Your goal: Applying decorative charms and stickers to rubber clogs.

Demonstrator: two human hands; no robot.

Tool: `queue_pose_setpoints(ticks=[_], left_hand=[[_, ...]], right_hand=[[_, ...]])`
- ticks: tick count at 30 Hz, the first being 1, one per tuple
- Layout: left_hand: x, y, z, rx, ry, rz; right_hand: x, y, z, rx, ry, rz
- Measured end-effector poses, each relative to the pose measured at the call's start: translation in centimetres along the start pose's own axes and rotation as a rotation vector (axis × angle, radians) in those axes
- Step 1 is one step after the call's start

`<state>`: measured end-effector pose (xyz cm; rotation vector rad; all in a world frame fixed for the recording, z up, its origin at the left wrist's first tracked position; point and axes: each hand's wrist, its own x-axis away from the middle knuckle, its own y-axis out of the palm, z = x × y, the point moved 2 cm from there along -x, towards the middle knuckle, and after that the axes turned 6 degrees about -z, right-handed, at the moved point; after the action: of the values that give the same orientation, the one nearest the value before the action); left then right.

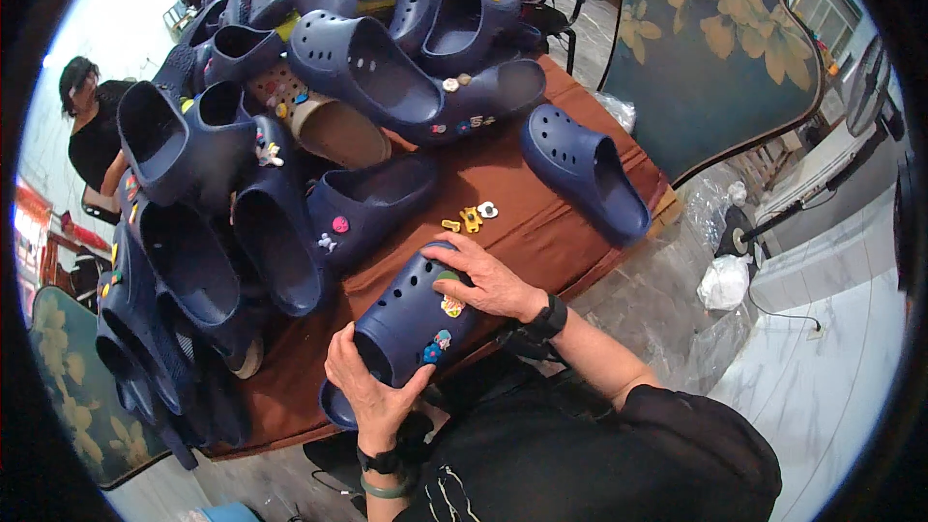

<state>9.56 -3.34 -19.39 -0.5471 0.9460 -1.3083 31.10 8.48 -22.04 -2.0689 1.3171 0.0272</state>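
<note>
A navy blue clog (pixel 391 309) with round holes lies tilted at the table's near edge, between my two hands. My left hand (pixel 372 382) grips it by the rim of its foot opening, thumb on one side and fingers on the other. Over the toe end curls my right hand (pixel 493 282), its thumb at a green round charm (pixel 448 276). Beside that thumb sits a colourful charm (pixel 451 306), with a blue flower charm (pixel 431 354) nearer the opening. Just beyond the toe, a few loose charms (pixel 471 219), yellow and black-and-white, lie on the brown tablecloth (pixel 483 179).
Many navy clogs (pixel 372 72) are heaped on the left and far side, some with charms. One beige clog (pixel 338 135) lies among them. A single navy clog (pixel 588 174) rests at the right edge. A flowered chair back (pixel 715 48) stands beyond; other people sit around the table.
</note>
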Motion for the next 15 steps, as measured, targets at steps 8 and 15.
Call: queue_pose_setpoints(ticks=[8, 15], left_hand=[[-0.2, 0.1, 0.2, -0.028, -0.008, 0.003], [0.0, 0.1, 0.2, -0.024, -0.026, -0.004]], right_hand=[[0.3, 0.7, -1.0, 0.437, 0.009, -0.006], [0.7, 1.8, -1.2, 0.752, -0.032, 0.108]])
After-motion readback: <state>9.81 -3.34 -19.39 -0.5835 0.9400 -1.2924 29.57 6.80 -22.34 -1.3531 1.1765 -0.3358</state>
